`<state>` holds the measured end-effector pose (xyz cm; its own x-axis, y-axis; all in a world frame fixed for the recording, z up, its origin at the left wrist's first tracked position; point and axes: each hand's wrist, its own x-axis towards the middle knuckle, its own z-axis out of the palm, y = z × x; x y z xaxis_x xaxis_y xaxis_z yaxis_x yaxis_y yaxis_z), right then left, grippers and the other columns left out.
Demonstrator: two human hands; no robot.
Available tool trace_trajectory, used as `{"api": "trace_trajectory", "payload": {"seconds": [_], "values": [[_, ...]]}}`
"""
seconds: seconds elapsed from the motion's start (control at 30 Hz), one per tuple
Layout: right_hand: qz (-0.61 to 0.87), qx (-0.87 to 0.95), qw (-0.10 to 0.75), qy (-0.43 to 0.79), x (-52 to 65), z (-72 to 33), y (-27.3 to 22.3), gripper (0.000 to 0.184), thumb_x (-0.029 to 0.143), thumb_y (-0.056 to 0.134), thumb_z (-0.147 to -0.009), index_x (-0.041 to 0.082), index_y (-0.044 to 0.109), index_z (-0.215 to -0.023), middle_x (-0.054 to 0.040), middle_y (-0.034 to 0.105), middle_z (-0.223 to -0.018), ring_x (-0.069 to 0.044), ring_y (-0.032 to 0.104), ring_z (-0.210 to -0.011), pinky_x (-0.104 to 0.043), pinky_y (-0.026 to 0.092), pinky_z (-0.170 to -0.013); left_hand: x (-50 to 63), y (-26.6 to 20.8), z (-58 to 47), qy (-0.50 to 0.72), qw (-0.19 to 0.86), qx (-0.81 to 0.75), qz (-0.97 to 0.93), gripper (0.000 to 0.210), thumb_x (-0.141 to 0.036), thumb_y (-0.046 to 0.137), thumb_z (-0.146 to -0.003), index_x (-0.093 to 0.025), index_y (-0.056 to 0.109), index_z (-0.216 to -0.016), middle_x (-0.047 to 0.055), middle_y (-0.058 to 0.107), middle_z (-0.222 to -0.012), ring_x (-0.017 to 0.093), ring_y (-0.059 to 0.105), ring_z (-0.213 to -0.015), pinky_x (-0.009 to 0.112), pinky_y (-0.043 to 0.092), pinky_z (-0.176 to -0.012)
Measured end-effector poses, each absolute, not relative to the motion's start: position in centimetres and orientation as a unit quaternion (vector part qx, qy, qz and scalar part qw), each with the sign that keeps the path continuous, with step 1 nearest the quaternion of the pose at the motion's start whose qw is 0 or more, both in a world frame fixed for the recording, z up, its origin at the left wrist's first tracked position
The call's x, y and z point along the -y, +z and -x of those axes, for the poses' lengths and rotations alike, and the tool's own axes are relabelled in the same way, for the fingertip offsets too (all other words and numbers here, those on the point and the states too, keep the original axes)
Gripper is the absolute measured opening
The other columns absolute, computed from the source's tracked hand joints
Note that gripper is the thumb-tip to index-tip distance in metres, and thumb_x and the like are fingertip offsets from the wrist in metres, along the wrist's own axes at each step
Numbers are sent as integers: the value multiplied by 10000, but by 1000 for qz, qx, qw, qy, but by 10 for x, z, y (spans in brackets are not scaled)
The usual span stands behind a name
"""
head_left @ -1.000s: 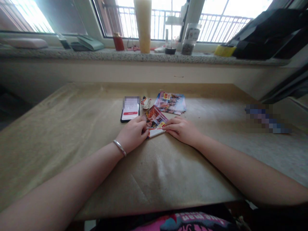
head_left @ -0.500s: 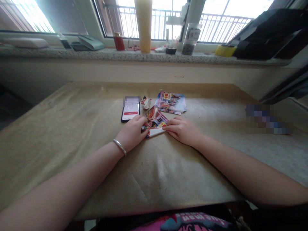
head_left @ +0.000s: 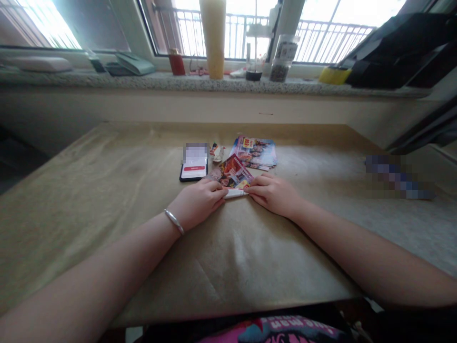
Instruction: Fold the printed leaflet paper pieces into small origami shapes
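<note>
A colourful printed leaflet (head_left: pixel 233 171) lies on the table in front of me, its near edge turned up into a narrow white fold. My left hand (head_left: pixel 200 199) has its fingers closed on the left end of that fold, a silver bangle on the wrist. At the right end, my right hand (head_left: pixel 269 194) pinches the same fold between thumb and fingers. Just beyond my left hand rests a phone (head_left: pixel 193 166) with a lit screen. Behind the leaflet sit a small folded paper piece (head_left: pixel 216 152) and a stack of similar leaflets (head_left: pixel 259 152).
A tan cover spreads over the table (head_left: pixel 107 190). Farther right lies a blurred-out long item (head_left: pixel 398 177). On the granite sill (head_left: pixel 143 82) stand a tall yellow cylinder (head_left: pixel 214 40), a red jar (head_left: pixel 176 63), a clear container (head_left: pixel 282 59) and a black bag (head_left: pixel 396 50).
My left hand has moved slightly right along the leaflet's near edge. The leaflet has turned a little, and its white fold looks narrower. My right hand has barely shifted.
</note>
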<state>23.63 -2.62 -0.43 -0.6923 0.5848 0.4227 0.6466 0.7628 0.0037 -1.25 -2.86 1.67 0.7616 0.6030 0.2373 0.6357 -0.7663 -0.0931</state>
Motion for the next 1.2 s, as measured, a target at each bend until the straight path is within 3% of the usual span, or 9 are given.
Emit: {"api": "trace_trajectory", "payload": {"seconds": [0.53,1.2], "values": [[352,914,188,-74,27,-235,-2,264,262,484,-914,213,720,-1024,-62,676,-940,-182,563,-843,-292,443,-719,32,22,11,-54,133,338,930,262,-292,458,-923,-165,665,-1022,80,638,-953,209,596,-888,306,509,-702],[369,909,164,-103,30,-234,0,269,284,471,-920,252,711,-1038,-46,664,-926,-174,553,-827,-280,403,-674,34,16,5,-106,131,319,933,290,-269,473,-906,-162,610,-1137,118,586,-941,235,547,-953,385,485,-843]]}}
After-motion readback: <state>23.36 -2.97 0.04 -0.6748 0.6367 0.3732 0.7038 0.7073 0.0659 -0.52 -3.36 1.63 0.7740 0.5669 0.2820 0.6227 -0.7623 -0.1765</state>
